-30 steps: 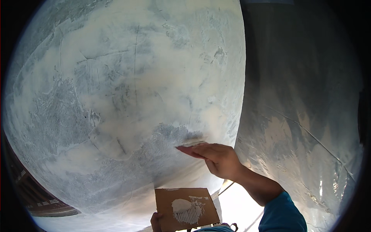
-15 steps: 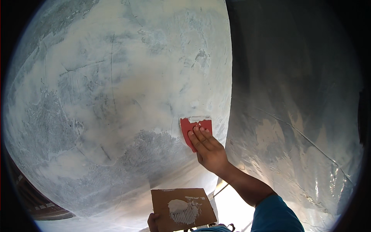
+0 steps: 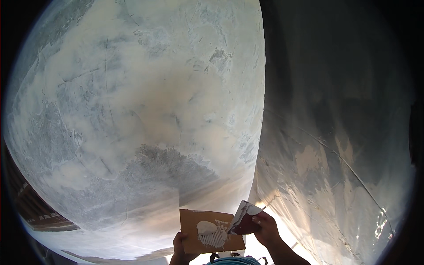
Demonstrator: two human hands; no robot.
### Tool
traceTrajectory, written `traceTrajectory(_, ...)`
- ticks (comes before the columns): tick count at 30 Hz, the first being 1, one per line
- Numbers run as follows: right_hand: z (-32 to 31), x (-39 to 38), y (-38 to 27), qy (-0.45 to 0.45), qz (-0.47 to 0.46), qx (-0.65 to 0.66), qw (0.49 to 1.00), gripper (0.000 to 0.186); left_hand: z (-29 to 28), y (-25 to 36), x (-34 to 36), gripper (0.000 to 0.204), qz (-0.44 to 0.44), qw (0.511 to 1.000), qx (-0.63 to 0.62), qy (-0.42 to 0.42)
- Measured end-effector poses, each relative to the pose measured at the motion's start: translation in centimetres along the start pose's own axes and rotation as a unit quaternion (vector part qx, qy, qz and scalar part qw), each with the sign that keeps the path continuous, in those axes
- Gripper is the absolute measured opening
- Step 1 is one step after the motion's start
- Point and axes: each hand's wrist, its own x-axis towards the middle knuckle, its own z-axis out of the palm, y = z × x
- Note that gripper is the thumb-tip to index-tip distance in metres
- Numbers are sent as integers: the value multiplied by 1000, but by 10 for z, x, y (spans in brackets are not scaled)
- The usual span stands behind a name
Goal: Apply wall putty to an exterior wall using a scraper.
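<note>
Plaster fills nearly everything ahead of me, a wall (image 3: 132, 110) skimmed in pale, patchy coats that meets a darker, shadowed wall (image 3: 335, 132) at a corner running down the middle of the view. Closest in, my right hand (image 3: 265, 227) is closed around a small red spreader (image 3: 244, 220), fingers wrapped on its back, its whitened edge touching the putty on the board. My left hand (image 3: 179, 249) grips the lower edge of a flat brown cardboard board (image 3: 210, 229) from beneath, thumb up over its front, holding it tilted toward me. On that board sits a dab of white putty (image 3: 208, 232), thick at the top and combed into ridges below. By my judgement the job is well along but not finished: most of the lit wall carries a smooth cream coat, yet a rough grey patch (image 3: 170, 165) just above the board and grainy grey areas at the left show through. Streaks and scrape lines cross the upper part. On the shadowed side, pale smears sit low down with much grey left.
</note>
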Motion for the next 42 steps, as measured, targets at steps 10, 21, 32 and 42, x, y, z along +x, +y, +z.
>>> traceTrajectory(10, 9, 30, -23, -68, -37, 84, 993, 35, 44, -36, 14, 60, 96, 995, 10, 33)
traceTrajectory(21, -13, -6, -27, -99, 29, 32, 994, 46, 28, -52, -16, 66, 92, 996, 1, 19)
traceTrajectory(32, 50, -70, -34, 2, -141, -435, 890, 26, 53, -37, -67, 66, 94, 995, 11, -27)
traceTrajectory(42, 131, -85, -82, -407, -272, -678, 548, 27, 56, -16, -128, 60, 80, 986, -35, -142)
